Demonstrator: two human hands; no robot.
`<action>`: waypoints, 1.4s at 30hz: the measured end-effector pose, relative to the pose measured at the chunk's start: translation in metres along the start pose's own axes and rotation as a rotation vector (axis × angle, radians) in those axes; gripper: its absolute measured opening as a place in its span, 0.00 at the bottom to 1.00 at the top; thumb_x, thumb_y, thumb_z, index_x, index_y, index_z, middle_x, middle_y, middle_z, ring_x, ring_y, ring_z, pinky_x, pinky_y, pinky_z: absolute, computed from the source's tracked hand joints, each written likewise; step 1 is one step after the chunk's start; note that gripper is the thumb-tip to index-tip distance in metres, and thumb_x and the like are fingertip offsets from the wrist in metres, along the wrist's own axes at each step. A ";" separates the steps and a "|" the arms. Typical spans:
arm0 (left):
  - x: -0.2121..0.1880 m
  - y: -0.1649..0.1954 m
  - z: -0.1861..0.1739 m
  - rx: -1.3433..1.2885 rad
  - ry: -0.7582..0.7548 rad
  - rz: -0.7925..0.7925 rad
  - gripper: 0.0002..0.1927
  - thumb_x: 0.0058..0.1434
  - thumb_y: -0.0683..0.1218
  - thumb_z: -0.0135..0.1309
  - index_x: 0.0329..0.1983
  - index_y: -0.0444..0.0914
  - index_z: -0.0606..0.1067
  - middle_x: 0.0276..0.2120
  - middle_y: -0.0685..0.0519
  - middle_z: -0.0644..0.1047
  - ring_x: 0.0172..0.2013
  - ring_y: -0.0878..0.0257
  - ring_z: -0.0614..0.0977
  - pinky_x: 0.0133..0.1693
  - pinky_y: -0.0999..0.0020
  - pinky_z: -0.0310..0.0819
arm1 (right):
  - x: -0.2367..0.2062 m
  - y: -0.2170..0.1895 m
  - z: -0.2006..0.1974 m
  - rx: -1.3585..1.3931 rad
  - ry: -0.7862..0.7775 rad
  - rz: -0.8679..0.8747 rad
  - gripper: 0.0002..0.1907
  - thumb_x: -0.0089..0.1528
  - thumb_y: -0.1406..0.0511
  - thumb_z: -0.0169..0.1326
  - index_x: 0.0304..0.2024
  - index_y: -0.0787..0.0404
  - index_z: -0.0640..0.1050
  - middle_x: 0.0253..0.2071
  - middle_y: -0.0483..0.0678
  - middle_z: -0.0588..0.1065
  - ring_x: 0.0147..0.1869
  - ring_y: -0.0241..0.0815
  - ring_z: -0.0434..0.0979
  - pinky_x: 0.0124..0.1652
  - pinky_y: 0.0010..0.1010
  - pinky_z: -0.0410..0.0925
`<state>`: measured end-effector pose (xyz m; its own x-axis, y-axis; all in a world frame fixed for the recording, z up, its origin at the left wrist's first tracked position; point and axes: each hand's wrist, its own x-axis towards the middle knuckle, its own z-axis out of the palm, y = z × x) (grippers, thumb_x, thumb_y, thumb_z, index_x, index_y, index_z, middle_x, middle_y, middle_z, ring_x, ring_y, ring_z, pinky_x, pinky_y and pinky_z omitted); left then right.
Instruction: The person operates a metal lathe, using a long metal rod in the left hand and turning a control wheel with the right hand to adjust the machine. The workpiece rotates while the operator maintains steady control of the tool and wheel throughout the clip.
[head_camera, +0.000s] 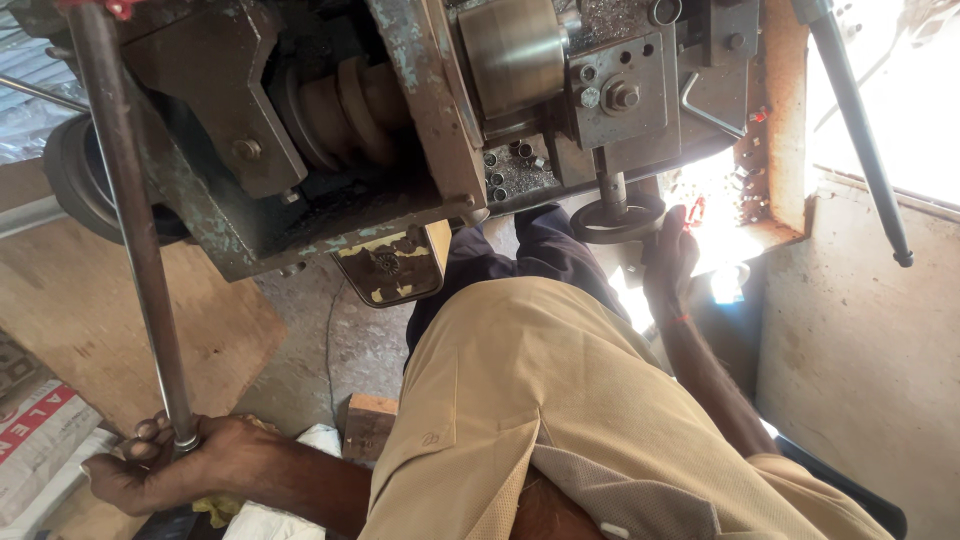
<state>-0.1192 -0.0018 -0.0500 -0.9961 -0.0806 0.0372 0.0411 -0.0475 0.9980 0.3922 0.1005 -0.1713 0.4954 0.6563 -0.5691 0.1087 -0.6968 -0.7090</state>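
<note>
My left hand (165, 462) is wrapped shut round the bottom end of the long steel bar (125, 210) — its axis runs up & away from the grip into the lathe (300, 130), nearly straight. Right hand (668, 262) rests w/ fingers on the black handwheel (617, 220), not clearly clenched — can't tell. Left is the one on the bar.

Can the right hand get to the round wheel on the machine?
Probably yes. The right hand is already up beside the round wheel, fingers at its rim, with nothing between them. The left hand is busy gripping the long metal bar.
</note>
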 end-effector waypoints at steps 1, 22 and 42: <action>-0.001 0.000 0.001 0.005 -0.003 -0.001 0.16 0.66 0.53 0.54 0.26 0.44 0.66 0.20 0.60 0.68 0.21 0.70 0.74 0.25 0.76 0.66 | -0.006 -0.001 0.005 -0.078 -0.076 -0.014 0.34 0.73 0.43 0.40 0.34 0.64 0.79 0.26 0.47 0.72 0.28 0.35 0.70 0.27 0.27 0.63; -0.012 0.005 0.001 -0.064 0.049 -0.081 0.11 0.59 0.53 0.53 0.28 0.41 0.71 0.21 0.61 0.67 0.23 0.72 0.72 0.29 0.80 0.65 | 0.011 -0.029 0.035 -0.978 -0.539 -0.437 0.25 0.63 0.54 0.52 0.58 0.61 0.74 0.50 0.56 0.75 0.46 0.45 0.79 0.40 0.34 0.73; 0.001 -0.002 0.000 -0.023 0.017 0.028 0.15 0.66 0.54 0.55 0.32 0.40 0.68 0.22 0.58 0.68 0.24 0.66 0.74 0.27 0.72 0.67 | 0.014 -0.010 0.017 -0.392 -0.362 -0.404 0.15 0.67 0.64 0.55 0.52 0.66 0.78 0.39 0.52 0.81 0.38 0.41 0.81 0.36 0.34 0.74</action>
<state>-0.1205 -0.0016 -0.0516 -0.9931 -0.0987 0.0636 0.0704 -0.0677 0.9952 0.3833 0.1219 -0.1795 0.0364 0.8959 -0.4427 0.5643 -0.3841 -0.7308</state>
